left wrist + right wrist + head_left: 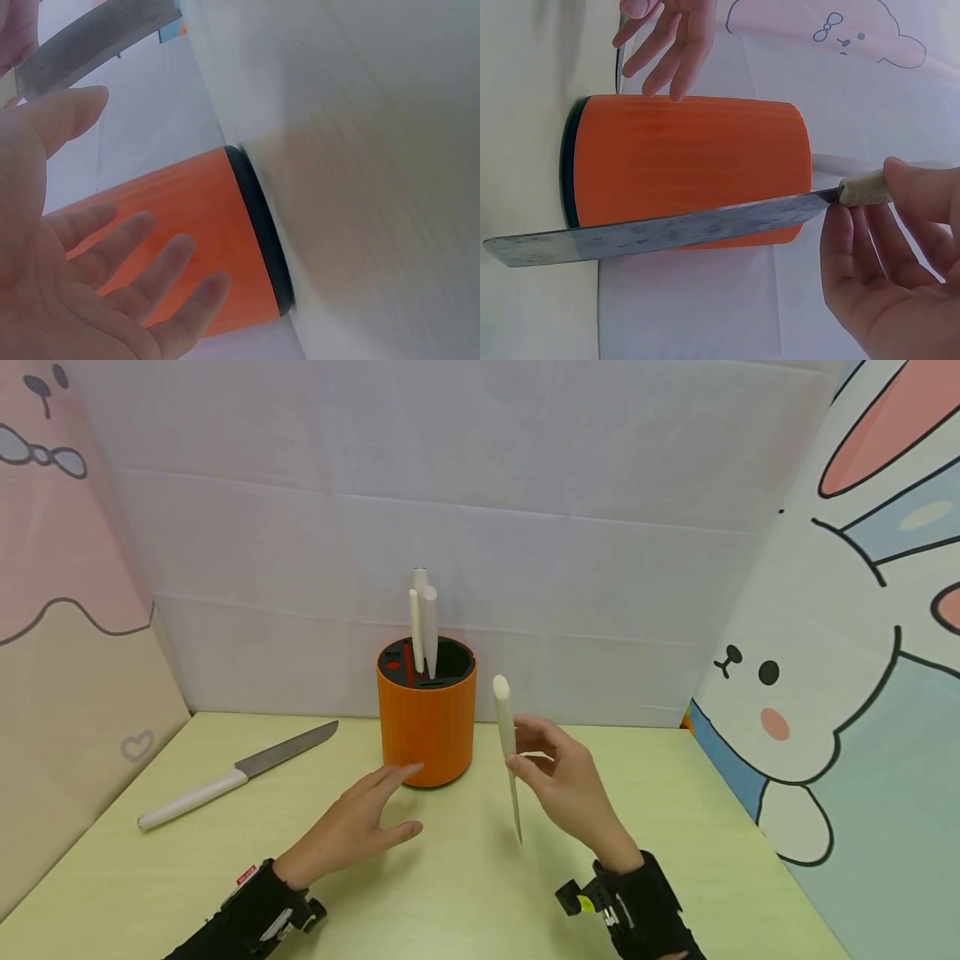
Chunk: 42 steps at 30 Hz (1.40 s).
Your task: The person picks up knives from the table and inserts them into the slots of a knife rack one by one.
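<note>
- Nearest: black wrist straps, one on each forearm point(251, 910), reach in from the near side of the orange knife block, the landmark here.
- Left hand point(356, 835): just in front of the block and slightly to its left, fingers and thumb apart, holding nothing. Whether the fingertips touch the block cannot be told.
- Right hand point(558, 781): in front of the block and to its right, thumb and fingers pinching a knife near where handle meets blade.
- Held knife point(697, 226): just right of the block and outside it, pale handle up, grey blade pointing down.
- Pale yellow table point(450, 902): under the block.
- Second knife point(243, 772): lying left of the block, white handle toward the person, blade slanting away.
- Orange knife block point(427, 735): upright, with a black slotted top.
- Three pale handles point(430, 627): standing up from the block's top.
- White sheet point(480, 543): behind the block.
</note>
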Available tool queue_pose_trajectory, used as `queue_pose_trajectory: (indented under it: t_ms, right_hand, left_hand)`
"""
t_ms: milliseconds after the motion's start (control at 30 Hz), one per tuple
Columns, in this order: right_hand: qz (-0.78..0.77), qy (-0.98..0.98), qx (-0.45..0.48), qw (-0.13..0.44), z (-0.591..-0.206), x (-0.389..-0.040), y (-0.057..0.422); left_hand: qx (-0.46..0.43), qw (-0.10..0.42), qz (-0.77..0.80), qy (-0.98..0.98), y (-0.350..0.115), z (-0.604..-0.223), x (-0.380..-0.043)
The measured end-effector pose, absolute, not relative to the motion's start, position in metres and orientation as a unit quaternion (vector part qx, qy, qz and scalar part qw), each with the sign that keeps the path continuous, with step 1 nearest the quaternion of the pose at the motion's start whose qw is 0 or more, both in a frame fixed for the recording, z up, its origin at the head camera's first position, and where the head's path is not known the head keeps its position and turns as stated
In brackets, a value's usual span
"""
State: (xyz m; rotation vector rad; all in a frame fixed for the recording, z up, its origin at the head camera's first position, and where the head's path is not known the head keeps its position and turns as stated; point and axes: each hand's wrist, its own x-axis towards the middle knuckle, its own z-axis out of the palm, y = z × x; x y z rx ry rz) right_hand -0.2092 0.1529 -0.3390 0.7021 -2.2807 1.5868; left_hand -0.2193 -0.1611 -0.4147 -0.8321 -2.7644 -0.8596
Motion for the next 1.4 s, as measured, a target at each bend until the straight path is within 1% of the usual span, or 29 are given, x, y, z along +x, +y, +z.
queue_pose_trajectory:
  t_ms: [433,700,933,1233,1400]
  right_hand:
    - [0.602,-0.752,0.236,0.128,-0.338,-0.205,0.146]
    - [0.622,-0.741,0.222,0.125,-0.338,-0.204,0.142]
    - [0.629,-0.735,0.219,0.125,-0.338,-0.203,0.14]
    - [0.629,-0.735,0.22,0.127,-0.339,-0.204,0.142]
    - [0.627,-0.736,0.221,0.129,-0.337,-0.203,0.144]
  left_hand:
    - [-0.274,0.062,-0.284,-0.917,-0.16,-0.415,-0.219]
    - [-0.278,0.074,-0.285,-0.914,-0.159,-0.414,-0.218]
    - [-0.295,0.094,-0.304,-0.901,-0.158,-0.411,-0.217]
    - [-0.316,0.077,-0.353,-0.877,-0.147,-0.405,-0.222]
    - [-0.338,0.103,-0.351,-0.867,-0.133,-0.39,-0.226]
